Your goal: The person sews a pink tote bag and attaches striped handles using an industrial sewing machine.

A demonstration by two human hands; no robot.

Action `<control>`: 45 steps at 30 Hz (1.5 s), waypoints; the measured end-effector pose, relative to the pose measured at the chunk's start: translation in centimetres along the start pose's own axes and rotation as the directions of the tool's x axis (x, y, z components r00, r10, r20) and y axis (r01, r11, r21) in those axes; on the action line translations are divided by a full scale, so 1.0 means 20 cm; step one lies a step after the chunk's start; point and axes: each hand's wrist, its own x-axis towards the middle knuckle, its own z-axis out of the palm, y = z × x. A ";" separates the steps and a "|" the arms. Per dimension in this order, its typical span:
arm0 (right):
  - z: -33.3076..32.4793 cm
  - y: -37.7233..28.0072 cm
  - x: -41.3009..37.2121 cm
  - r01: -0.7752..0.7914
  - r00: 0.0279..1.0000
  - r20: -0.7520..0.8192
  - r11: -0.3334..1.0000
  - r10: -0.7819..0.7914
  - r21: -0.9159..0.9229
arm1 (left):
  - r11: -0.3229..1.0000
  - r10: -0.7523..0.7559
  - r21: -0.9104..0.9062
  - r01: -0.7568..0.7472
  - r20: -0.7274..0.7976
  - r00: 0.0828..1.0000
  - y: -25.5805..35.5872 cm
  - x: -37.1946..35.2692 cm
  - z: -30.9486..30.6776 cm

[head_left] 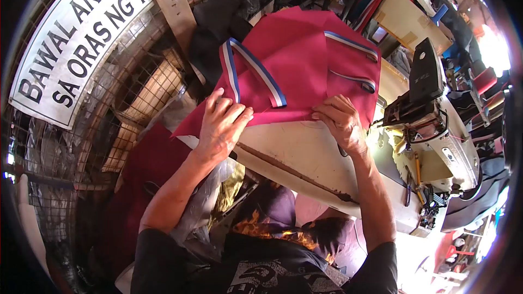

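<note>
A large piece of red fabric [299, 49] lies over the far part of the sewing table [297, 147]. My left hand [222, 125] grips its near edge, fingers curled over the cloth. Farther right along the same edge, my right hand [342, 122] is closed on the fabric. A blue, white and dark striped strap [256, 68] forms a folded loop on the cloth, one leg of it running down to my left hand. Two more straps lie on the right of the cloth, the upper striped strap [348, 43] and a lower looped strap [354, 79].
Right of the cloth stands a sewing machine [427, 103] with a lit lamp. Small tools, including an orange-handled one [418, 169], lie near its base. A wire mesh wall [103, 130] with a lettered sign [81, 38] rises on the left. A cardboard box [411, 22] sits behind.
</note>
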 end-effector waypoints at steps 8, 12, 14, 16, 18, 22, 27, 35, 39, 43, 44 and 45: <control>-0.36 -0.23 0.22 0.388 0.921 0.100 0.872 -0.375 -0.300 | 0.925 0.283 0.289 -0.247 -0.088 0.955 -0.07 0.21 -0.42; -0.14 -0.08 0.44 0.515 0.825 0.134 0.632 -0.549 -0.579 | 0.772 0.448 0.457 -0.442 0.103 0.888 -0.37 0.39 -0.27; -0.24 -0.12 0.48 0.435 0.860 0.094 0.624 -0.501 -0.649 | 0.791 0.419 0.480 -0.381 0.030 0.908 -0.31 0.45 -0.41; -0.33 -0.19 0.39 0.432 0.880 0.113 0.678 -0.462 -0.594 | 0.783 0.435 0.451 -0.429 0.097 0.895 -0.14 0.38 -0.53; -0.33 -0.19 0.20 0.502 0.836 0.115 0.665 -0.536 -0.553 | 0.777 0.507 0.291 -0.558 0.236 0.829 0.02 0.24 -0.51; -0.25 -0.11 -0.22 0.517 0.851 0.251 0.652 -0.462 -0.554 | 0.808 0.520 0.121 -0.577 0.314 0.794 0.42 0.01 -0.24; -0.36 -0.08 -0.50 0.420 0.907 0.276 0.716 -0.317 -0.558 | 0.846 0.488 0.037 -0.532 0.350 0.800 0.76 0.02 -0.13; -0.47 -0.04 -0.72 0.242 0.946 0.319 0.783 -0.059 -0.572 | 0.869 0.438 0.049 -0.492 0.387 0.812 1.08 0.04 -0.02; -0.45 -0.20 -0.79 -0.048 0.980 0.136 0.842 0.142 -0.537 | 0.890 0.410 0.017 -0.456 0.409 0.815 1.14 0.04 -0.02; -0.28 -0.34 -0.85 -0.341 0.938 -0.058 0.879 0.342 -0.333 | 0.912 0.380 -0.016 -0.410 0.411 0.829 1.25 0.06 -0.03; -0.25 -0.37 -0.86 -0.378 0.924 -0.076 0.864 0.375 -0.331 | 0.914 0.368 -0.013 -0.406 0.448 0.814 1.29 0.07 -0.05; -0.24 -0.38 -0.87 -0.379 0.924 -0.083 0.864 0.374 -0.331 | 0.921 0.351 -0.016 -0.389 0.465 0.812 1.32 0.07 -0.05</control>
